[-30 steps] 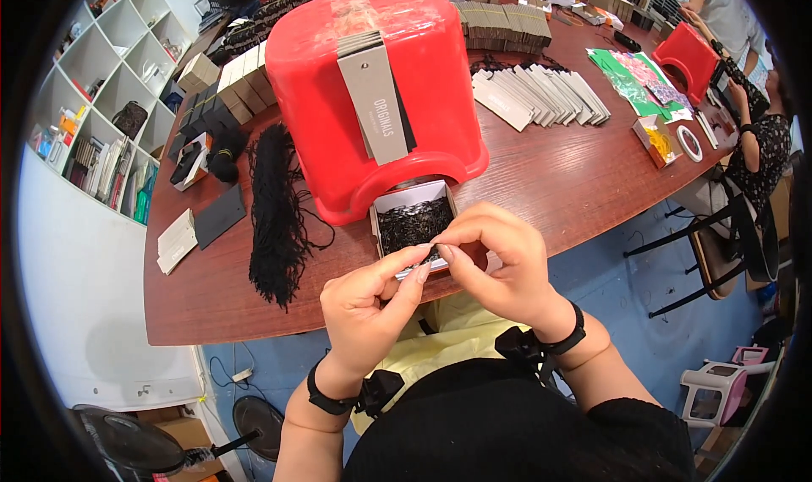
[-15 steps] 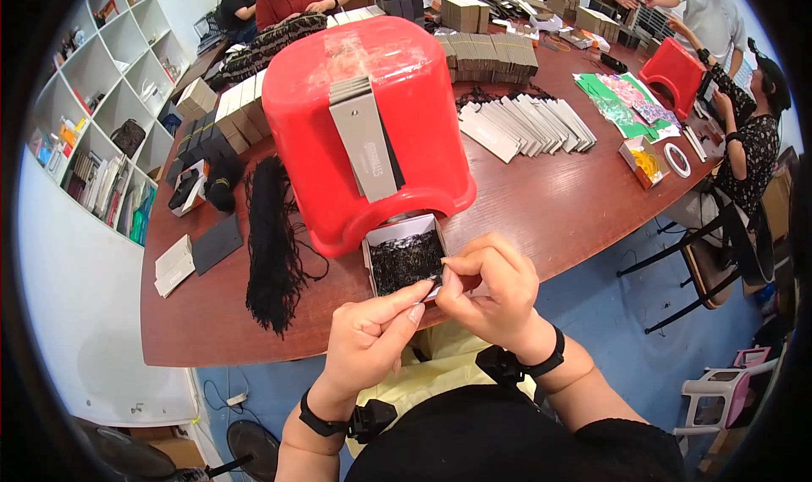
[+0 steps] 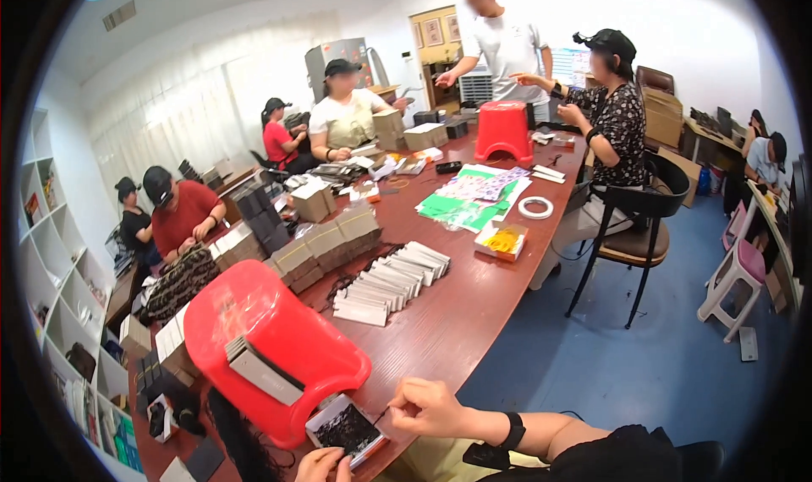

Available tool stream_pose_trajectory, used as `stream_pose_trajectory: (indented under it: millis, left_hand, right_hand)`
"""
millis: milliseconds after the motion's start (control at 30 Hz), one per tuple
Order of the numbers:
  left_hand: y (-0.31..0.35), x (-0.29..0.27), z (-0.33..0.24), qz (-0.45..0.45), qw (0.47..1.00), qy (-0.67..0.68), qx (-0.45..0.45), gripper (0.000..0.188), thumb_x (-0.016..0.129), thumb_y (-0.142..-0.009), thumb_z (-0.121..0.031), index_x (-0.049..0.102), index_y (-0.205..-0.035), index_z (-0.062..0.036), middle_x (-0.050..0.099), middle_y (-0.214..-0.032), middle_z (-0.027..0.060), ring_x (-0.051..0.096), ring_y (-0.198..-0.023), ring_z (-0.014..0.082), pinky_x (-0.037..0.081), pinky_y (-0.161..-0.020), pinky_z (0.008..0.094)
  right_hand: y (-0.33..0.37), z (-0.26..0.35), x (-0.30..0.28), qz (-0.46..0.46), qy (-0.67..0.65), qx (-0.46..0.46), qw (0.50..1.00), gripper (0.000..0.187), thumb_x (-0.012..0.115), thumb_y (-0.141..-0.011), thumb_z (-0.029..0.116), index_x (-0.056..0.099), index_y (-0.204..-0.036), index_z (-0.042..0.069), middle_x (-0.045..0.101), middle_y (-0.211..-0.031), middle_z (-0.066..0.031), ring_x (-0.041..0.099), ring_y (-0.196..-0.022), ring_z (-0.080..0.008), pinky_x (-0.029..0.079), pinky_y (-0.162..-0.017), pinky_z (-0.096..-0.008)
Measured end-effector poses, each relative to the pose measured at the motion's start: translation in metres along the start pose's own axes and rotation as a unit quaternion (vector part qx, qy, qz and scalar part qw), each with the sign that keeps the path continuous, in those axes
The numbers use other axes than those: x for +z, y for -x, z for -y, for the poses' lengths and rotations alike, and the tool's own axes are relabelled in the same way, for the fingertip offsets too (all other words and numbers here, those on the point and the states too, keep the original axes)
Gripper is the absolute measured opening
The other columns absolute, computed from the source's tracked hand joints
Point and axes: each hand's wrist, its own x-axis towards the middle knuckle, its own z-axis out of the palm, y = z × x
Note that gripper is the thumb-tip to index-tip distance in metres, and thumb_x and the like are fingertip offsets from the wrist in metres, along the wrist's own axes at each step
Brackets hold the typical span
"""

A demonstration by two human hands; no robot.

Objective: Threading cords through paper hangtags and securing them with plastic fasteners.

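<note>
My right hand [image 3: 427,408] is closed in a pinch at the front edge of the table, with a thin black strand showing at its fingertips. My left hand [image 3: 324,467] is low in the picture, partly cut off, fingers pressed together beside a small white box [image 3: 372,453]; what they hold is hidden. Small black pieces [image 3: 347,429] fill the box, which lies against an upturned red stool [image 3: 254,313]. A stack of grey tags [image 3: 264,372] is fixed to the stool's side. A bundle of black cords [image 3: 233,435] lies left of the stool.
Fanned grey tags [image 3: 393,279] lie beyond the stool, with banded grey stacks [image 3: 326,249] behind them. Farther right are green and patterned sheets [image 3: 465,196], a tape roll [image 3: 534,208], a box of yellow pieces [image 3: 501,242] and another red stool [image 3: 505,131]. People work around the table.
The view has lifted and swung right, showing more of the room and people. My hands, earlier together over the box, are now apart, the right one away from the box.
</note>
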Motion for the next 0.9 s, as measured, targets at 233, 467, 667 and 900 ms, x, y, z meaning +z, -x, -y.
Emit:
stream_pose_trajectory:
  millis: [233,467,667,900]
  left_hand:
    - [-0.007,0.0,-0.01,-0.087,0.986,-0.143,0.001,0.01,0.059,-0.072,0.001,0.061,-0.082,0.001,0.059,-0.085,0.0126,0.057,-0.077,0.0262,0.046,-0.071,0.0308]
    - [-0.01,-0.007,-0.012,-0.106,0.964,-0.212,0.12,0.013,0.055,-0.073,0.004,0.062,-0.083,0.0,0.06,-0.083,0.013,0.059,-0.073,0.0261,0.047,-0.068,0.0317]
    - [-0.021,0.0,-0.008,-0.102,0.924,-0.208,0.305,0.016,0.058,-0.065,0.006,0.059,-0.081,0.0072,0.058,-0.07,0.0124,0.058,-0.059,0.0211,0.049,-0.054,0.0279]
    - [-0.018,0.007,-0.007,0.054,0.925,-0.154,0.344,0.024,0.057,-0.062,-0.004,0.059,-0.084,0.0064,0.058,-0.089,0.0136,0.058,-0.08,0.0265,0.05,-0.069,0.0318]
  right_hand:
    - [0.019,-0.001,0.003,0.002,0.026,0.03,0.999,0.012,0.061,-0.066,0.008,0.051,-0.064,0.002,0.052,-0.063,-0.0078,0.053,-0.049,-0.0187,0.042,-0.046,-0.0277]
    - [0.017,-0.002,-0.007,0.131,-0.024,0.051,0.99,0.01,0.059,-0.068,0.004,0.051,-0.063,0.001,0.051,-0.061,-0.0044,0.049,-0.052,-0.011,0.04,-0.046,-0.0235]
    - [0.015,0.001,-0.024,0.447,-0.127,0.064,0.883,0.014,0.061,-0.076,0.016,0.056,-0.073,0.003,0.056,-0.068,-0.0057,0.052,-0.061,-0.0145,0.041,-0.054,-0.0269]
    - [-0.007,0.013,-0.008,0.251,-0.216,0.003,0.943,0.048,0.055,-0.081,0.019,0.038,-0.123,0.003,0.049,-0.116,-0.0127,0.048,-0.105,-0.0209,0.039,-0.087,-0.0317]
